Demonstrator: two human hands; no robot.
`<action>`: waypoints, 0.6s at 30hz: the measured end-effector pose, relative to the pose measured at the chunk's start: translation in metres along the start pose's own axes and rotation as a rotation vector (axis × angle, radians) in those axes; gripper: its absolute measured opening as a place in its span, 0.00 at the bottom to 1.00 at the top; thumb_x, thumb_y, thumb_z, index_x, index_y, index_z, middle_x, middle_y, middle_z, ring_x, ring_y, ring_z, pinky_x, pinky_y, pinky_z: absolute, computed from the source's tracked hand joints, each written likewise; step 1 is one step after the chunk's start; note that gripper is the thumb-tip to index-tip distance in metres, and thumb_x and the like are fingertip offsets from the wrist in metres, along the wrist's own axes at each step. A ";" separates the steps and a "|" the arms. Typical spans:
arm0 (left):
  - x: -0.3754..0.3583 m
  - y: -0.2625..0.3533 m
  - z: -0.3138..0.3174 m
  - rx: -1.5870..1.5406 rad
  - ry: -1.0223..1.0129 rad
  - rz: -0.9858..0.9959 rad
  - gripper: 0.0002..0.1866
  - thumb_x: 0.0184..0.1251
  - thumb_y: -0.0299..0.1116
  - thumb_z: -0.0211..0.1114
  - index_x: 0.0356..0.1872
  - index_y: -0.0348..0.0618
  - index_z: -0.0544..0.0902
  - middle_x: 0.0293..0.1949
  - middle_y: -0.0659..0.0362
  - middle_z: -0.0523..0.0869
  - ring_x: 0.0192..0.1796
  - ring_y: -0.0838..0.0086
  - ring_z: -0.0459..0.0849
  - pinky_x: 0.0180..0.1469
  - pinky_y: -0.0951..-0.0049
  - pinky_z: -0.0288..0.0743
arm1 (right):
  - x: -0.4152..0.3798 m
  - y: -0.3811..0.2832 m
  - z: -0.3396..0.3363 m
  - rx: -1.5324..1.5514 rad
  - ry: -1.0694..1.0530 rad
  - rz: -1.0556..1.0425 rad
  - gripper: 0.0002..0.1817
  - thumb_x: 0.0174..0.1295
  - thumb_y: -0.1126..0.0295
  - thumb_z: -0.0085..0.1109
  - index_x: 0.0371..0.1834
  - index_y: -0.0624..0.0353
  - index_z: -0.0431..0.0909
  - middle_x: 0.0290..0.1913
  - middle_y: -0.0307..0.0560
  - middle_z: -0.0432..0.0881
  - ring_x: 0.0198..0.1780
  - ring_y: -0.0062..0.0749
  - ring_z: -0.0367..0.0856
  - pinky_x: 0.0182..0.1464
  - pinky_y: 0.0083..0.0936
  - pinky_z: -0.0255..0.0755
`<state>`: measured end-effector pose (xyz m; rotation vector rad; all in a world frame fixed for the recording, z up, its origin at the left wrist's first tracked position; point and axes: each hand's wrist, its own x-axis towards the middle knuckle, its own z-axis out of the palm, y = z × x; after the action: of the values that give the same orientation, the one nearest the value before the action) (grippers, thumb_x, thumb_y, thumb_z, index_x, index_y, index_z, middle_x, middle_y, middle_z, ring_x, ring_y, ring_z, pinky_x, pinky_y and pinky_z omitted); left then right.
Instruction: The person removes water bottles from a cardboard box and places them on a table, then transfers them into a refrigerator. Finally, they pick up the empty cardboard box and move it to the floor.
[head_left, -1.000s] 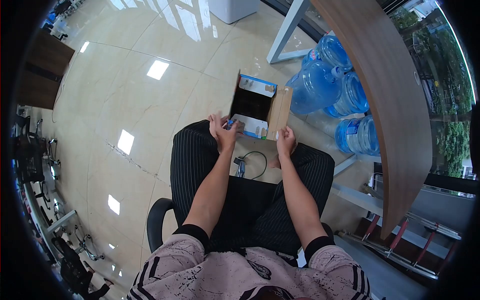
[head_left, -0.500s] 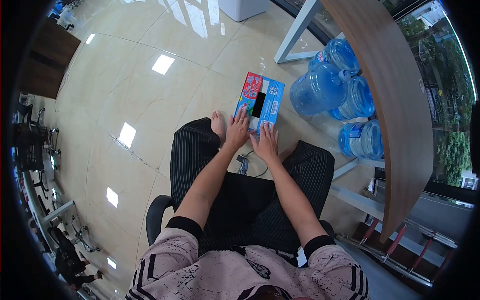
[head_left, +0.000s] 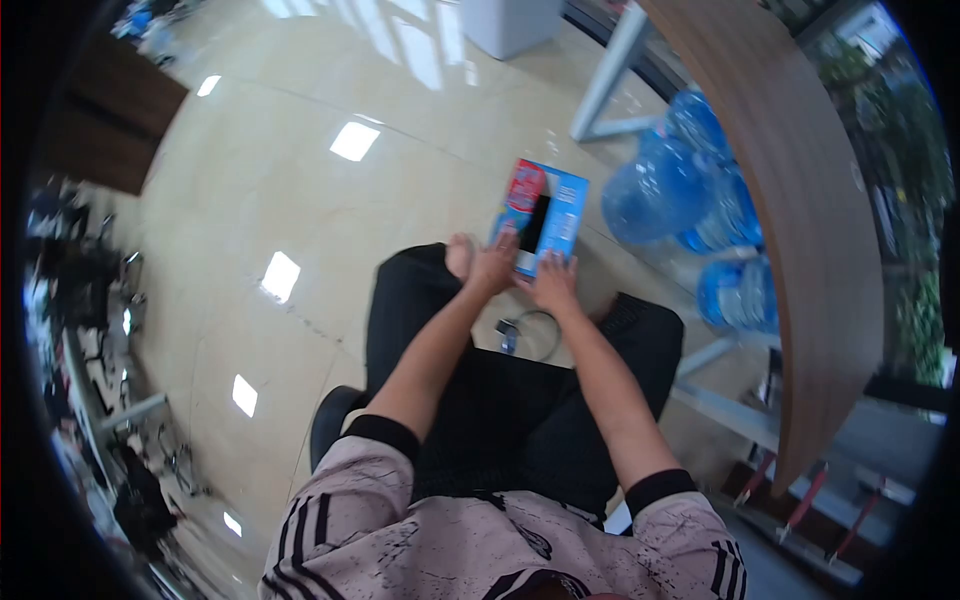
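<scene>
1. Here, you have one box point(head_left: 542, 215) in front of you, blue with a red band along its left side and a dark patch in the middle; it lies flat on the floor point(head_left: 300, 200) beyond your knees.
2. One bare foot point(head_left: 459, 256) shows just left of the box, next to your left hand.
3. Your left hand point(head_left: 494, 266) lies palm down on the near left corner of the box, fingers stretched forward and spread, gripping nothing.
4. Your right hand point(head_left: 553, 285) lies palm down on the near right edge of the box, fingers also flat and open, with nothing held.
5. Both forearms run straight out from your short sleeves and draw close together at the box, so the two hands sit just beside each other.
6. One cable point(head_left: 530, 335) lies coiled on the floor between your knees, nearer to you than the box.
7. Three blue water jugs point(head_left: 655, 195) are bunched to the right of the box, under the table; the picture is blurred there, so the count is by outline only.
8. One brown table point(head_left: 800, 200) curves down the right side, with one white leg point(head_left: 608, 75) standing beyond the jugs.
9. One black chair point(head_left: 330, 425) carries you; its arm shows at the left of your lap.
</scene>
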<state>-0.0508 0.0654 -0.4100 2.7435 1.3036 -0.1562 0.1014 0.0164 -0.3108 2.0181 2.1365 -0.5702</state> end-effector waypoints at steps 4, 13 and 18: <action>-0.001 -0.002 -0.013 -0.059 -0.126 -0.056 0.38 0.56 0.53 0.59 0.65 0.42 0.64 0.71 0.55 0.56 0.72 0.66 0.52 0.61 0.52 0.59 | -0.011 0.010 0.022 0.015 0.035 -0.033 0.56 0.40 0.46 0.71 0.67 0.67 0.52 0.67 0.63 0.58 0.68 0.54 0.56 0.68 0.50 0.47; 0.009 0.020 -0.068 -0.106 -0.305 -0.199 0.37 0.57 0.53 0.59 0.67 0.50 0.64 0.73 0.65 0.51 0.74 0.74 0.46 0.58 0.42 0.60 | -0.010 0.020 0.009 -0.179 -0.169 -0.073 0.58 0.41 0.53 0.71 0.71 0.66 0.43 0.74 0.55 0.41 0.74 0.52 0.40 0.71 0.52 0.37; 0.023 0.026 -0.033 -0.021 -0.350 -0.263 0.39 0.55 0.56 0.57 0.66 0.48 0.65 0.73 0.64 0.51 0.74 0.70 0.45 0.59 0.38 0.57 | 0.001 0.002 0.009 -0.216 -0.263 0.013 0.52 0.47 0.57 0.66 0.69 0.70 0.46 0.72 0.59 0.46 0.73 0.57 0.40 0.72 0.50 0.34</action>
<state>-0.0144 0.0707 -0.3796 2.3710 1.5346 -0.6077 0.1015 0.0142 -0.3198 1.7365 1.9371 -0.5427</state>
